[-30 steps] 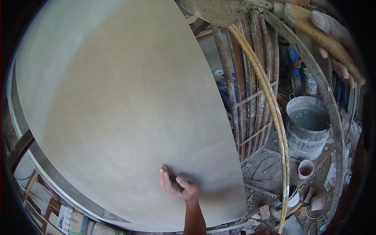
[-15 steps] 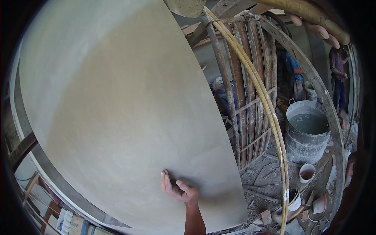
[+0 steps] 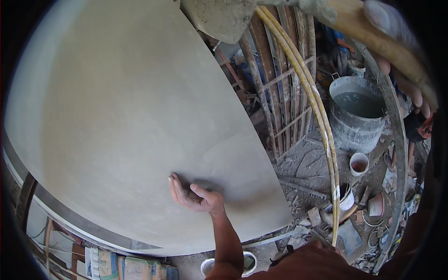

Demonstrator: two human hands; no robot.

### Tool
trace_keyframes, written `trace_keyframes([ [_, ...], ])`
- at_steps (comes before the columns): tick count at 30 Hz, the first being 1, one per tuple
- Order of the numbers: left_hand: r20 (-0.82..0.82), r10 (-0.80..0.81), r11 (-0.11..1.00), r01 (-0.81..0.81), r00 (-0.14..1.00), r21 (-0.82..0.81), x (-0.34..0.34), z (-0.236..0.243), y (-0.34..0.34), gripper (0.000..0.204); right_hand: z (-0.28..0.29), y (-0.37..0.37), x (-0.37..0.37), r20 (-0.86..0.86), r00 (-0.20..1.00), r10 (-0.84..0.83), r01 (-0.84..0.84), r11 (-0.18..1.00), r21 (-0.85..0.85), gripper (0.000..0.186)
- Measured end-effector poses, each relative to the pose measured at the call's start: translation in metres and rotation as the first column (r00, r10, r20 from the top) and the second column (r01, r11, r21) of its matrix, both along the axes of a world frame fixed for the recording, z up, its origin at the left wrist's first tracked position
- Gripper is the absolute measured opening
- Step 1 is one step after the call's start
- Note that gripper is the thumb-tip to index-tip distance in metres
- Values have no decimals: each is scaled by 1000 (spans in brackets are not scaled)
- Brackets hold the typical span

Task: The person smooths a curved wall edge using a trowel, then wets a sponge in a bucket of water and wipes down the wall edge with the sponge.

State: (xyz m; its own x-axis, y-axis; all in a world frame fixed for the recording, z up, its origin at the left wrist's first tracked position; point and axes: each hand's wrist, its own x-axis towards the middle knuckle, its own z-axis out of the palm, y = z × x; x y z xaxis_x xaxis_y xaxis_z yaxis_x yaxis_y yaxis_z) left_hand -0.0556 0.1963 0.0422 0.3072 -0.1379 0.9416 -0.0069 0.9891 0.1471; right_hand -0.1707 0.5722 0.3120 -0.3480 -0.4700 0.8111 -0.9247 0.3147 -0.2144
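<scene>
A smooth, curved grey plastered panel (image 3: 126, 116) fills the left half of the head view. My left hand (image 3: 196, 193) rests its edge against the panel's lower part, fingers loosely curved and holding nothing. At upper right my right hand (image 3: 403, 70) is wrapped round the worn wooden handle (image 3: 354, 23) of a trowel-like tool. Its broad, mortar-crusted blade (image 3: 217, 18) hangs at the top, over the panel's upper right edge. The blade's underside and whatever it touches are hard to tell.
Two yellow hoses or rods (image 3: 322, 126) arc downward beside leaning rusty ribbed frames (image 3: 284, 93). A metal drum of grey water (image 3: 359, 105), small buckets (image 3: 359, 163) and rubble lie right. A curved metal bar (image 3: 396, 135) crosses the right side. Co-workers (image 3: 338, 39) stand behind. Bags (image 3: 140, 266) lie below.
The view has tilted down, so the panel, drum and my left hand appear higher and further left. The trowel blade has moved left and reaches lower in the picture.
</scene>
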Motion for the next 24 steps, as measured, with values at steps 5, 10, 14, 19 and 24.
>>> trace_keyframes([
  [5, 20, 49, 999, -49, 999, 14, 8, -6, -8, 41, -68, -18, 12, 79, 992, 102, -108, 991, 81, 59],
  [10, 21, 3, 1000, -3, 1000, 6, 3, -2, -2, 40, -131, -13, 27, 151, 956, 252, -262, 964, 51, 58],
  [14, 33, 54, 997, -53, 998, -50, 11, 3, -4, 41, -168, -8, 25, 315, 896, 314, -361, 927, 103, 60],
  [19, 67, 43, 995, -38, 997, -88, 5, 6, -10, 43, -212, -9, 43, 583, 789, 192, -348, 923, 167, 66],
  [24, 46, 81, 988, -74, 996, -136, 8, 7, -18, 46, -273, -20, 52, 696, 701, 153, -327, 937, 124, 73],
])
